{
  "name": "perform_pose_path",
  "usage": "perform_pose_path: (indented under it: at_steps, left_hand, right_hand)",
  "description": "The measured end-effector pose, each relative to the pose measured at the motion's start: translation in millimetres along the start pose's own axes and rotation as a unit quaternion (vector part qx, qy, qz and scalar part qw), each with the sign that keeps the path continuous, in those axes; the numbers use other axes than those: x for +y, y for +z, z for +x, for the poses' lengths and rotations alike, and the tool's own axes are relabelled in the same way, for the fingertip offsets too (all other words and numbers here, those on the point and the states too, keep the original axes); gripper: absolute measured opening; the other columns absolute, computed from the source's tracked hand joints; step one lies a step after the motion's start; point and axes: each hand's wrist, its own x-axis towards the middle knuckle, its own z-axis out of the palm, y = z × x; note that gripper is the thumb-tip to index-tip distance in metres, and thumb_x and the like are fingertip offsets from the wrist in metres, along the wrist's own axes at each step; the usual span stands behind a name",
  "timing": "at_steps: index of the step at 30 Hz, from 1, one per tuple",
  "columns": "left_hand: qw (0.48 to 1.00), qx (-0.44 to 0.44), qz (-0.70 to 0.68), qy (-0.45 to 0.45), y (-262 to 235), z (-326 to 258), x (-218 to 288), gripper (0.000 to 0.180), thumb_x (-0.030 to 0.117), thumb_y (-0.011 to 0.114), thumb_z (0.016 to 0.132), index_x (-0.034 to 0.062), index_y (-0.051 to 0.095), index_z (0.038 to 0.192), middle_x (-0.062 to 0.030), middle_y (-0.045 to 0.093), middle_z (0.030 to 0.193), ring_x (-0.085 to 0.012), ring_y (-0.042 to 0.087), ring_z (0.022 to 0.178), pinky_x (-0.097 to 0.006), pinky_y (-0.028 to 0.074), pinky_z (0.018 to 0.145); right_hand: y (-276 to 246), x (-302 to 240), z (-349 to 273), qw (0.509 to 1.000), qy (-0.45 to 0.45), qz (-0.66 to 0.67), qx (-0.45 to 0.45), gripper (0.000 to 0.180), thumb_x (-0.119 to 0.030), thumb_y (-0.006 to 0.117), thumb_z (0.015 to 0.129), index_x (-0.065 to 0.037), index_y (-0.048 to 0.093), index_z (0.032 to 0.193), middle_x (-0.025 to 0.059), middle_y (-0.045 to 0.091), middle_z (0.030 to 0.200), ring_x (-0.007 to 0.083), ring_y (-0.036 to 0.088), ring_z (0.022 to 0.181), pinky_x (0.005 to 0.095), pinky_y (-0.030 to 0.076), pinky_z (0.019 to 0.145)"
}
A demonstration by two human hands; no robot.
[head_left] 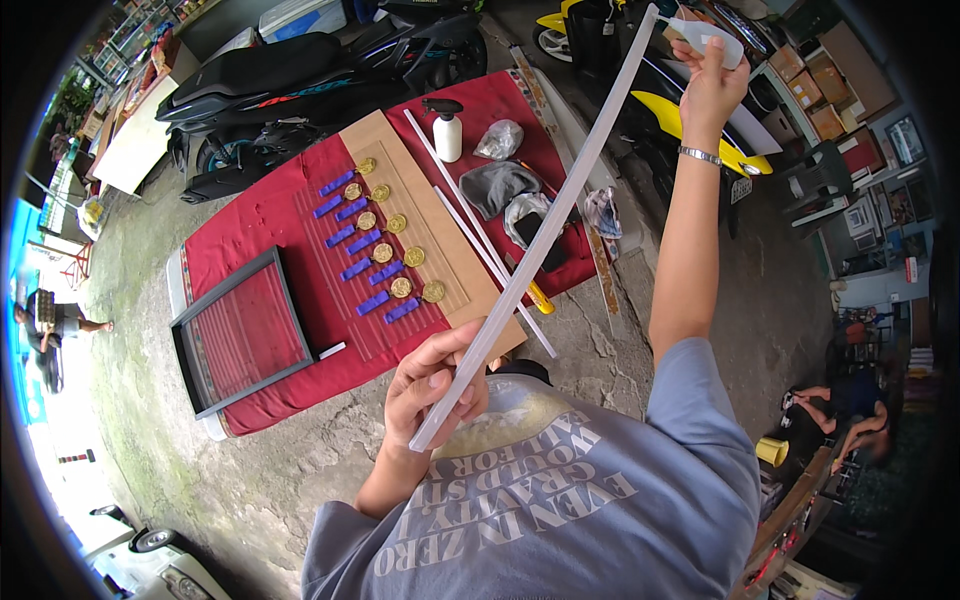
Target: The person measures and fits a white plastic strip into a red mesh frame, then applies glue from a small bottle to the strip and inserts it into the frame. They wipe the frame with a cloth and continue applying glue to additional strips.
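Note:
My left hand (430, 385) is closed around the near end of a long, translucent white plastic strip (560, 212), which slants up to the far right. At its far end, my right hand (712, 100) grips a small white squeeze bottle (718, 42), its nozzle at the strip's tip. Below lies a table with a red cloth (240, 225). Gold medals (397, 224) with purple ribbons (363, 243) are laid in two rows along a brown board (440, 225) with a clear sheet beside it. A dark empty frame (243, 330) rests at the table's left end.
Beyond the board are thin white strips (470, 215), a white spray bottle (447, 135), a plastic bag (498, 140), grey cloth (497, 188) and a yellow-handled tool (539, 297). A black motorcycle (300, 95) stands behind the table, a yellow-and-black one (655, 120) near my right arm. Other people are at both sides.

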Motion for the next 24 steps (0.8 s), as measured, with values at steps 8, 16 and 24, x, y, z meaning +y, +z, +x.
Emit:
perform_pose_path:
  at_steps: [8,16,24]
  left_hand:
    - [1.000,-0.002,0.003,-0.001,0.8,-1.2,0.6,0.060,0.022,0.053,0.096,-0.0066,0.037,0.146,-0.0059,0.054,0.076,-0.0114,0.046,0.063,-0.026,0.039,0.048]
    - [1.000,0.014,0.004,-0.016,-2.1,-0.4,-0.4,0.060,0.022,0.053,0.096,-0.0069,0.038,0.146,-0.0055,0.053,0.077,-0.0110,0.047,0.064,-0.026,0.039,0.049]
    - [0.988,0.144,-0.040,-0.028,-35.1,-18.2,2.5,0.058,0.024,0.054,0.096,-0.0024,0.040,0.146,-0.0037,0.052,0.079,-0.0097,0.045,0.064,-0.024,0.039,0.055]
  right_hand:
    - [-5.4,7.7,6.7,1.000,0.005,0.000,0.011,0.032,-0.018,0.062,0.097,0.004,0.044,0.112,0.0203,0.067,0.095,0.0310,0.073,0.070,0.0363,0.062,0.067]
    - [-11.8,10.9,13.0,0.999,0.007,0.016,0.046,0.029,-0.014,0.060,0.097,0.008,0.047,0.111,0.0226,0.067,0.095,0.0346,0.073,0.073,0.0392,0.062,0.070]
    - [-100.4,61.3,-13.2,0.907,0.239,0.323,0.130,0.047,-0.036,0.038,0.106,0.007,0.045,0.124,0.0206,0.057,0.106,0.0307,0.057,0.094,0.0413,0.048,0.087]
